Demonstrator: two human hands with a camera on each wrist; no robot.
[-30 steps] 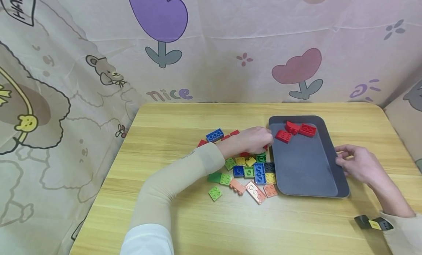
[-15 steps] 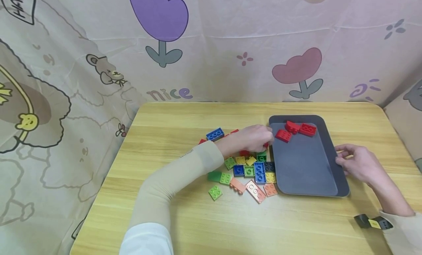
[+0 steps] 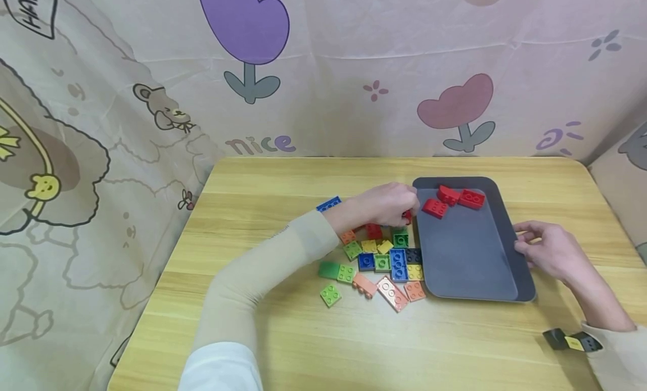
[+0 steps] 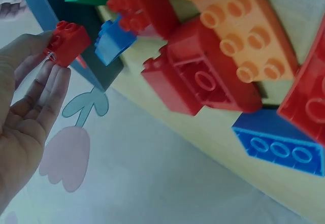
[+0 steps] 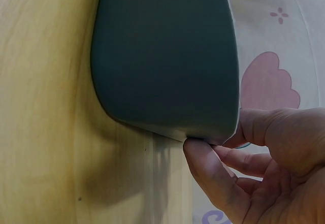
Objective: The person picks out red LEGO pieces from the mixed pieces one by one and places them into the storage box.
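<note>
Grip of the left hand [image 3: 396,204] is closed to a pinch, thumb against fingertips, with one red brick [image 4: 69,44] held between them. That brick is just beside the left wall of the tray [image 3: 460,256], near the tray's far end; whether it touches the wall I cannot tell. As I judge it, the relation that matters most is this: the tray's inside lies directly to the right of the held brick, across that one wall. Fingers cover part of the brick, so its long axis is unclear; the tray's own runs from near to far. Of the two hands, the left is at the brick, while the right hand [image 3: 548,249] is on the tray's opposite side, pinching its right wall.

Counted outward: one tray, with three red bricks [image 3: 447,196] inside at its far end. Left of the tray, on the table [image 3: 323,351], I count three yellow bricks [image 3: 414,272], one black brick [image 3: 413,255] beside the tray wall, four lime bricks [image 3: 382,263], at least two darker green bricks [image 3: 401,240], at least four blue bricks [image 3: 398,266] and four orange bricks [image 3: 392,294]. Loose red pieces [image 4: 213,71] number at least three; the left forearm hides some from the head view.
</note>
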